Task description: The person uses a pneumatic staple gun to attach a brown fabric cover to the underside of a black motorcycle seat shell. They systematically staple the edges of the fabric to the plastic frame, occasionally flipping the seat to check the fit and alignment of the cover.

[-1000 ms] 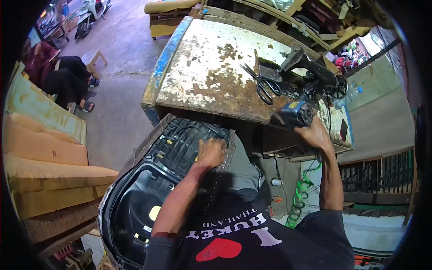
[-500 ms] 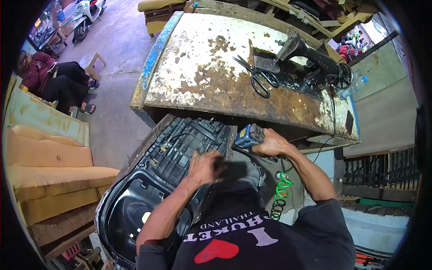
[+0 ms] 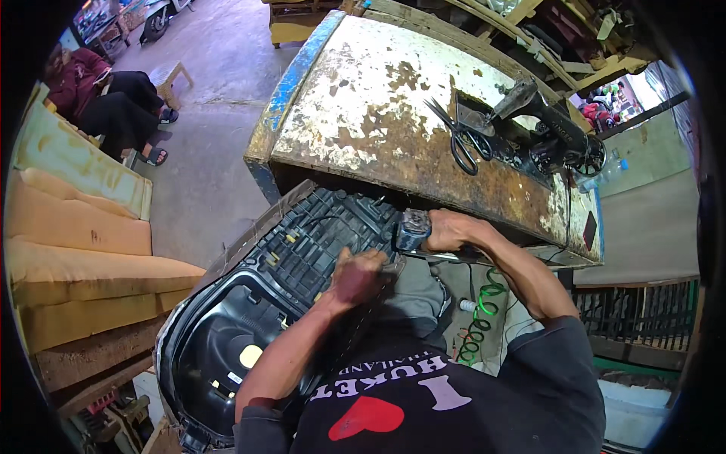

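A black motorcycle seat lies upside down across my lap, its ribbed plastic base facing up and dark cover material along its rim. My left hand is closed at the near edge of the seat, pinching the cover's edge there; its fingertips are partly hidden. My right hand is wrapped around a blue pneumatic staple gun. The gun sits by the far right end of the seat, just under the table's edge. Whether its nose touches the seat is hidden.
Beyond stands a worn wooden table with black scissors and an old sewing machine. A green coiled air hose hangs at my right. Orange foam seating stands left, and a person sits beyond it.
My right hand has brought the staple gun closer to the seat's right end and turned it. My left hand has shifted slightly. The view has swung a little left.
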Demonstrator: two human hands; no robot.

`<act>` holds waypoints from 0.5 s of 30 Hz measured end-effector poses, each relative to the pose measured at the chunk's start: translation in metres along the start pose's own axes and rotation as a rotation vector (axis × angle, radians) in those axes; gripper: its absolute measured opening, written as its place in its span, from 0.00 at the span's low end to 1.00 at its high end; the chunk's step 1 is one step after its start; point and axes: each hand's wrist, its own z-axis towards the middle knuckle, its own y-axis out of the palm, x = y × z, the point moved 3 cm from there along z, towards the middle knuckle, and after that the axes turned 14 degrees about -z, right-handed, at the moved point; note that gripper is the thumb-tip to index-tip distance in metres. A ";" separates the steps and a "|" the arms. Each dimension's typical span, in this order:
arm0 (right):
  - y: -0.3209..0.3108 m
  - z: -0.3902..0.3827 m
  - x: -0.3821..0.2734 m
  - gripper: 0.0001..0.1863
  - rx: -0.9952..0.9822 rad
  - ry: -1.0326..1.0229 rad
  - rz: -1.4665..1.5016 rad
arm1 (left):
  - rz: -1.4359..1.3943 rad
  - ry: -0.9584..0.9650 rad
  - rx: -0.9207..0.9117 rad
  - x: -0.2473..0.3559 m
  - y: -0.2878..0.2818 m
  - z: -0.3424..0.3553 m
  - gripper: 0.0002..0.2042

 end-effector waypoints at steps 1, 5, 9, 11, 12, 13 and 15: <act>-0.002 0.007 -0.004 0.15 -0.074 0.052 -0.045 | 0.005 0.013 0.005 -0.001 0.001 0.000 0.15; -0.024 0.012 -0.034 0.16 -0.132 0.054 -0.104 | 0.004 0.039 0.025 -0.009 0.007 -0.005 0.15; -0.033 -0.013 -0.029 0.20 -0.196 0.081 0.059 | -0.030 0.039 0.041 -0.009 0.003 -0.003 0.17; -0.061 -0.046 -0.042 0.24 -0.224 0.088 0.042 | -0.042 -0.079 -0.061 -0.006 -0.007 0.000 0.21; -0.046 -0.047 -0.026 0.27 -0.104 0.041 0.090 | -0.040 -0.086 -0.086 -0.007 -0.006 0.001 0.22; -0.039 -0.055 -0.004 0.27 -0.001 0.061 0.149 | -0.037 -0.095 -0.109 -0.009 -0.004 0.002 0.23; -0.076 -0.106 -0.009 0.27 0.144 0.193 0.327 | -0.014 -0.104 -0.044 -0.014 0.002 -0.009 0.25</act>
